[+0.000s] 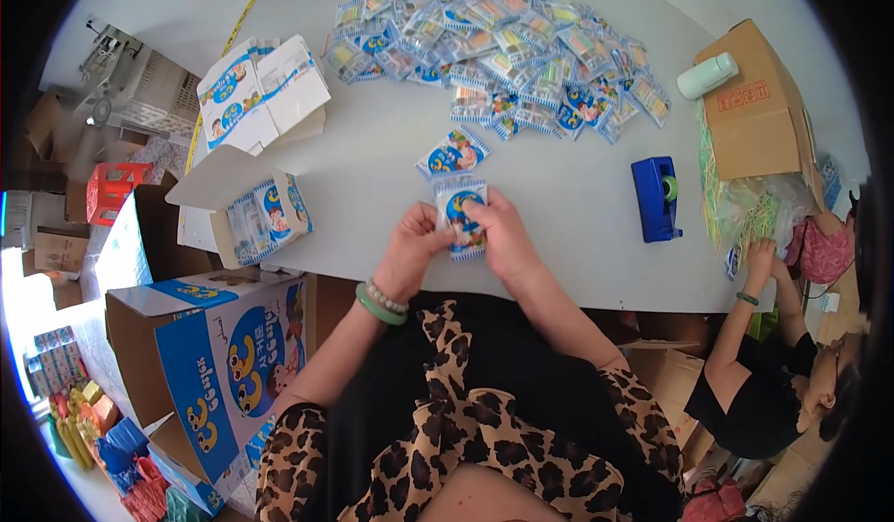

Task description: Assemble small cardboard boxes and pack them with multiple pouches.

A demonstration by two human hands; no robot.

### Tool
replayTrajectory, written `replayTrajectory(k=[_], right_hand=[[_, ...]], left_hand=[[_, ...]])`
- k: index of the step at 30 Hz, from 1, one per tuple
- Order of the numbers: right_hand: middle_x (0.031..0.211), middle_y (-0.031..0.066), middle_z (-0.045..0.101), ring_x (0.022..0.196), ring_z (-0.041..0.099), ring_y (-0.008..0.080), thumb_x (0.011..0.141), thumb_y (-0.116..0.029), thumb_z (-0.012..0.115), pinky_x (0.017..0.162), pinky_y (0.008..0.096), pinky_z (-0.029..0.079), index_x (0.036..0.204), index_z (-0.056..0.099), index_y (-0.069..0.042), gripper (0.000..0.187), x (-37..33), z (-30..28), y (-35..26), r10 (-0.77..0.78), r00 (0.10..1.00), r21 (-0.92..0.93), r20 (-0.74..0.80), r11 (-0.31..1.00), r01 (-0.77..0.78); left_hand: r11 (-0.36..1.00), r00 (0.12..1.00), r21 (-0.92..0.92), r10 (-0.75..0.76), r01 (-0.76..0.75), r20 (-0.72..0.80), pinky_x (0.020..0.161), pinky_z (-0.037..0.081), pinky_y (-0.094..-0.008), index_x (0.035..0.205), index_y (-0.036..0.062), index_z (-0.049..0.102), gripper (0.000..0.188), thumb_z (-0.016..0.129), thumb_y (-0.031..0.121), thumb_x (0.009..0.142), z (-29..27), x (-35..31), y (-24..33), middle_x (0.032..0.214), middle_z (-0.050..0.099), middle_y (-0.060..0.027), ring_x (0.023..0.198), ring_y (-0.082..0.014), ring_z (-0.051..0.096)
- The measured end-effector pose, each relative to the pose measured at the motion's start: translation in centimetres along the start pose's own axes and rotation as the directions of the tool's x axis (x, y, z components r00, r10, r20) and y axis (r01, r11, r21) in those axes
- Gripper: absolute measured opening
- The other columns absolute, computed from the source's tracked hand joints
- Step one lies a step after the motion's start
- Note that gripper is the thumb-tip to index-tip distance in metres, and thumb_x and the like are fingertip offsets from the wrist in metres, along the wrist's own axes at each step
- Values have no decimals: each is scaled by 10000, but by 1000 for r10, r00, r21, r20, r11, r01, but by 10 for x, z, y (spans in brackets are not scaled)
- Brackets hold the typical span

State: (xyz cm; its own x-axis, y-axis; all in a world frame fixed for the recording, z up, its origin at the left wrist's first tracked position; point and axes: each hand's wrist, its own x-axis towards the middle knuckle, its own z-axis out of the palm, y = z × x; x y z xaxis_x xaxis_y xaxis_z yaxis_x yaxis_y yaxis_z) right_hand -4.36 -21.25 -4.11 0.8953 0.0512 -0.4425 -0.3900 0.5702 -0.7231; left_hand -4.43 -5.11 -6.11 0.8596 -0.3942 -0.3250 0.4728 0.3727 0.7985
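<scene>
Near the table's front edge, both my hands grip a small blue-and-white plastic packet [463, 215] with a cartoon print. My left hand [414, 247], with bracelets at the wrist, pinches its left side. On the right side, my right hand [507, 238] closes with the thumb laid over the packet's face. Just beyond lies another such packet [453, 153], flat on the table. To the left stands a small open carton [226, 243] with packets upright inside. A large heap of packets [521, 47] covers the far side of the table.
Flattened white-and-blue cartons [270, 94] are stacked at the left. A blue tape dispenser [656, 196] stands right of my hands. At the right edge are a brown box [759, 103] and a white bottle [708, 75]. A co-worker [773, 373] reaches in there. A big printed carton [219, 373] stands lower left.
</scene>
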Motion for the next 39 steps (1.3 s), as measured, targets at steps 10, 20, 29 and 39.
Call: replayTrajectory(k=[10, 20, 29, 39], right_hand=[[959, 195, 615, 865, 629, 311, 877, -146, 611, 746, 382, 495, 1239, 417, -8, 434, 21, 35, 25, -419, 898, -702, 136, 598, 385], [1414, 229, 370, 1316, 326, 457, 822, -76, 536, 1060, 631, 213, 1448, 312, -160, 670, 203, 81, -62, -383, 525, -557, 760, -800, 224], [962, 147, 617, 908, 578, 367, 772, -29, 533, 754, 469, 469, 1069, 581, -100, 309, 246, 55, -125, -294, 684, -622, 668, -724, 297], [1086, 170, 615, 990, 596, 349, 746, 34, 506, 824, 423, 496, 1093, 609, -82, 381, 128, 2, -115, -330, 569, -642, 753, -558, 526]], left_hand=[[999, 989, -26, -29, 26, -144, 785, 537, -310, 1153, 17, 557, 272, 612, 75, 892, -11, 2, 29, 1017, 659, -77, 880, -151, 650], [956, 958, -251, 80, -152, -274, 788, 577, -369, 1134, -20, 563, 297, 565, 36, 843, -66, -8, 27, 1023, 666, -119, 898, -220, 678], [986, 940, -10, 156, -167, -304, 717, 535, -246, 1131, 10, 576, 283, 642, 90, 867, -53, -6, 1, 982, 664, -35, 807, -95, 634], [977, 908, 125, 209, -175, -363, 673, 522, -245, 1090, 41, 590, 242, 640, 120, 867, -72, -3, -1, 908, 658, -29, 742, -106, 623]])
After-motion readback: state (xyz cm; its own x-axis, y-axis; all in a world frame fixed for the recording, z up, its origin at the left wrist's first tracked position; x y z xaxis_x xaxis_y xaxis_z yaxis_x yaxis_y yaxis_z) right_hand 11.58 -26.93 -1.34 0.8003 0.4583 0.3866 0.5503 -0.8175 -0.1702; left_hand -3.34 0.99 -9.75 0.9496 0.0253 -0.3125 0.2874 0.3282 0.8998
